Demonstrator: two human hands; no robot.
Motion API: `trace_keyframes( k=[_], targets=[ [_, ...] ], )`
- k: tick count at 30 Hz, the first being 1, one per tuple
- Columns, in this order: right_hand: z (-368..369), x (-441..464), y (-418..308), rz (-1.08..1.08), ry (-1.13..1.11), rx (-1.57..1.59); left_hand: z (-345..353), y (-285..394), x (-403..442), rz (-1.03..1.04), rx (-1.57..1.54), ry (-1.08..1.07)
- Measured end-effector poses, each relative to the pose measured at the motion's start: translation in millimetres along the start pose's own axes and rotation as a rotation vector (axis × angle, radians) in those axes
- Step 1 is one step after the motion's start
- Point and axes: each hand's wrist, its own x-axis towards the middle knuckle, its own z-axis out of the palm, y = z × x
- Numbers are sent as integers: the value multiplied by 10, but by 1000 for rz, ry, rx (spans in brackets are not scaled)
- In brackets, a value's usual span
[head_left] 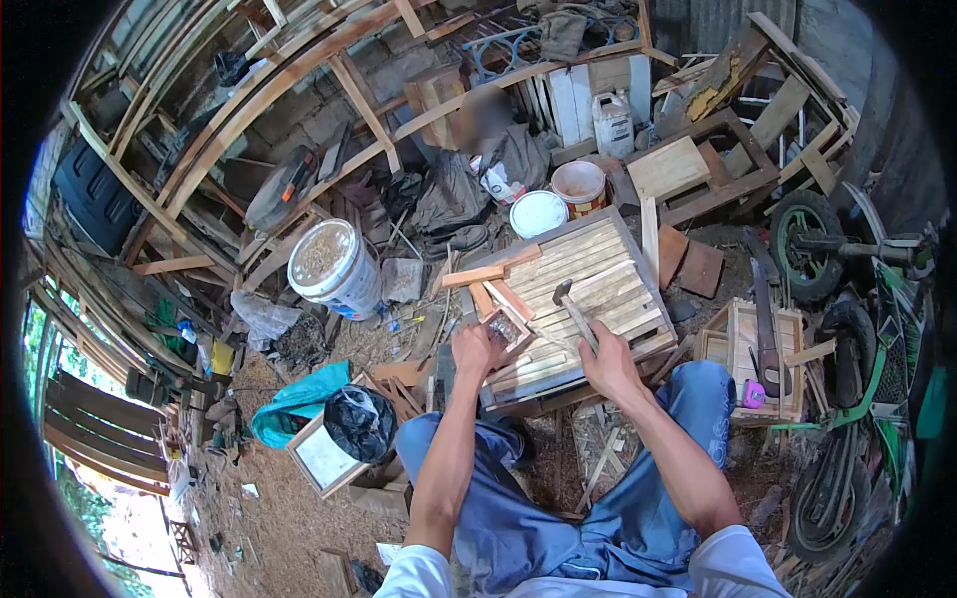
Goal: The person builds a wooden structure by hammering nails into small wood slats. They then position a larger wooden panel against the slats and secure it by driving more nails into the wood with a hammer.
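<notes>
My right hand [610, 361] is wrapped round the handle of a hammer [575, 311], its head raised over the slatted wooden work table [608, 267]. At the table's left edge, my left hand [477, 351] holds a small wooden box [513, 331]; small bits inside it are too small to name. Beside and behind the box lie several wood strips [474, 276]. The fingertips of my left hand are partly hidden at the box.
Behind the table stand a white-lidded bucket [539, 214] and an open bucket [578, 182]. A large bucket [337, 261] is at left, a wooden crate [755, 349] holding a saw [766, 324] at right. A motorcycle [857, 339] stands far right.
</notes>
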Motion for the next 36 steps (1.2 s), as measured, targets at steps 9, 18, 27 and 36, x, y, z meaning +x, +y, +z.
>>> trace_keyframes(
  k=[9,18,27,36],
  targets=[
    [-5,27,149,-26,42,12,31,33,90,-3,-126,44],
    [-36,20,101,18,-19,11,72,27,66,-65,14,-14],
    [51,52,172,-45,35,34,-130,93,-27,-186,-338,-49],
    [88,72,139,-26,-7,28,-150,78,31,-221,-672,-18]
  ],
)
